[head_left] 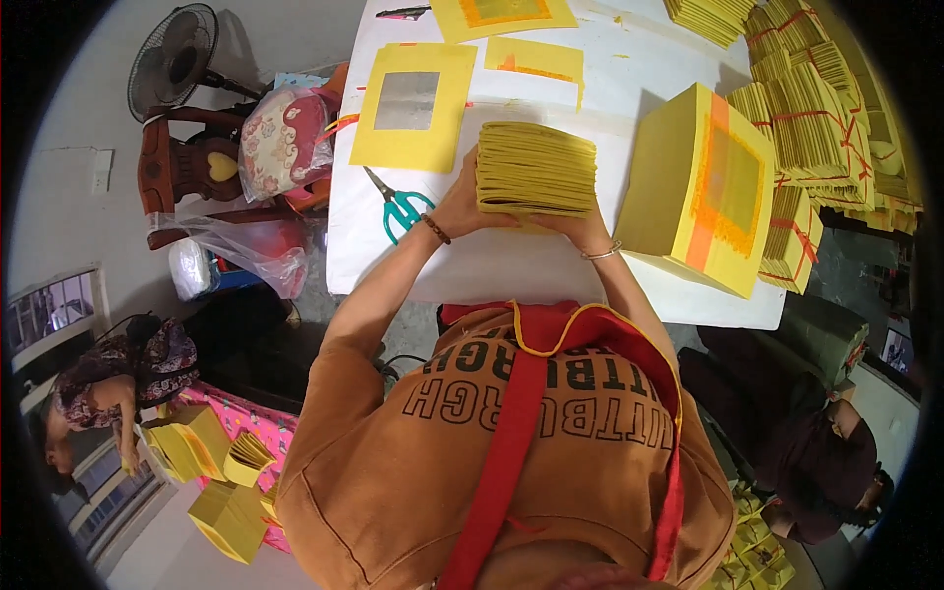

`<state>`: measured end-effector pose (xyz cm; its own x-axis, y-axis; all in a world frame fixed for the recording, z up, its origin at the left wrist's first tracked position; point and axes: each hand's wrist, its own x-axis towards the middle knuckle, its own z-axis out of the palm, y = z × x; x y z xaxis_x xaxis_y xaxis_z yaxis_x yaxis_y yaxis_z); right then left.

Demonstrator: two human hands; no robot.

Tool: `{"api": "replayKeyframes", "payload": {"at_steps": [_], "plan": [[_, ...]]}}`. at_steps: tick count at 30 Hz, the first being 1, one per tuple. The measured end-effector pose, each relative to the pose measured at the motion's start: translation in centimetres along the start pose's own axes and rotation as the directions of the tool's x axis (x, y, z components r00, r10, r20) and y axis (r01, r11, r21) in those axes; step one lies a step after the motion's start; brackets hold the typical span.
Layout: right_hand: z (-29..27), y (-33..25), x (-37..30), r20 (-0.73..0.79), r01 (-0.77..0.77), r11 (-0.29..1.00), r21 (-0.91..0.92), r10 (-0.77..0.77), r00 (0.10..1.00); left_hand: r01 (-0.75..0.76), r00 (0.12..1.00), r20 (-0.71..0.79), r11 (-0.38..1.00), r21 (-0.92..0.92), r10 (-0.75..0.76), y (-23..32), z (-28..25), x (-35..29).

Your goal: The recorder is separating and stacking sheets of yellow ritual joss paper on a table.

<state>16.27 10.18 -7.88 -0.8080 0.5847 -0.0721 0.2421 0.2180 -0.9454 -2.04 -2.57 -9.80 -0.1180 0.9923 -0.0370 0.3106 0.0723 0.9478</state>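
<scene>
A thick stack of yellow paper [537, 169] is held between my two hands above the white table [472, 265], its layered edges facing up. My left hand [466, 208] grips its left side and lower corner, fingers wrapped around it. At the lower right corner, my right hand [582, 228] is closed on the same stack, its fingers partly hidden underneath. Scissors [398, 208] with teal handles lie next to my left wrist, blades pointing away. Beyond them rests a yellow sheet [367, 144] bearing a silver square [405, 101].
To the right stands a big yellow paper stack [669, 182] with an orange-edged square. Bundles tied with red string [811, 123] crowd the table's right side. A chair [221, 162] and fan [175, 59] stand left. Other people [118, 383] work behind on both sides.
</scene>
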Motion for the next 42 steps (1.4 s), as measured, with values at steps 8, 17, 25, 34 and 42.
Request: {"api": "replayKeyframes", "payload": {"at_steps": [8, 17, 25, 34, 42], "plan": [[-0.3, -0.5, 0.5, -0.020, 0.044, 0.998, 0.039, -0.043, 0.999, -0.089, 0.967, -0.207, 0.959, 0.270, 0.148, 2.5, 0.1, 0.4], [-0.8, -0.5, 0.7, -0.040, 0.063, 0.978, 0.197, -0.057, 0.998, -0.014, 0.997, -0.075, 0.993, 0.121, 0.023, 0.1, -0.2, 1.2], [-0.6, -0.2, 0.7, -0.073, 0.178, 0.983, 0.036, -0.176, 0.982, -0.020, 1.000, -0.010, 0.971, 0.240, 0.023, 0.5, -0.5, 1.4], [-0.4, -0.7, 0.7, -0.060, 0.130, 0.952, 0.278, -0.118, 0.991, 0.066, 0.998, -0.027, 0.980, 0.187, -0.062, 0.0, -0.4, 1.2], [-0.8, -1.2, 0.6, -0.066, 0.099, 0.974, 0.202, -0.087, 0.994, -0.163, 0.977, -0.143, 0.986, -0.032, 0.157, 7.3, -2.2, 1.2]]}}
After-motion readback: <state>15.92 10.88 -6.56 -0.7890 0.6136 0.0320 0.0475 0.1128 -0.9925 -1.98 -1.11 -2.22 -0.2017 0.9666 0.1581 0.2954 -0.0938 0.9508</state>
